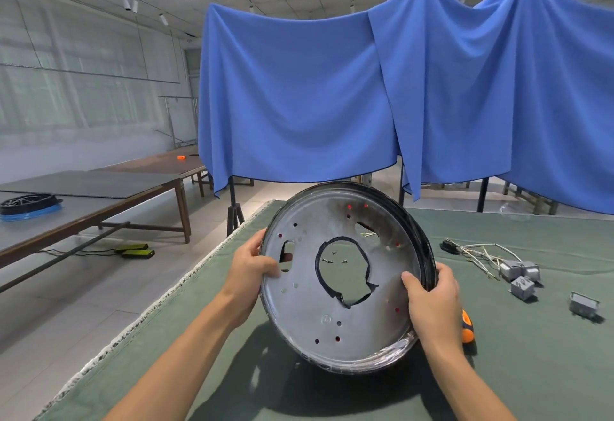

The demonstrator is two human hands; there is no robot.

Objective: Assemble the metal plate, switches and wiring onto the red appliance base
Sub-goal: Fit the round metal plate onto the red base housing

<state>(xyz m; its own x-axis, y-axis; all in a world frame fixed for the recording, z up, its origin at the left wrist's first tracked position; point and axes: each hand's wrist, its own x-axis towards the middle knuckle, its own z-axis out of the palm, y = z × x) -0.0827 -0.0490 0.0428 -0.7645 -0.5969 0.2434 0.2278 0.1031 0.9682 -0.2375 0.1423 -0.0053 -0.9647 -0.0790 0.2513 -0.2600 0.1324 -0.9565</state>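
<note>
A round grey metal plate (305, 301) with a large central cut-out and several small holes is tilted up toward me above the green table (531, 371). Red shows through some holes, and a dark rim runs round its right edge, so the red base seems to sit behind it. My left hand (249, 271) grips the plate's left edge, with a fingertip visible through a slot. My right hand (432, 294) grips the right rim, thumb on the plate's face. A white wiring bundle (478, 253) and several grey switch boxes (521, 276) lie on the table to the right.
An orange and black tool handle (467, 327) lies on the table just behind my right wrist. Another grey box (583, 304) sits far right. Blue cloth (332, 95) hangs behind the table. The table's left edge runs diagonally; another long table (83, 208) stands at left.
</note>
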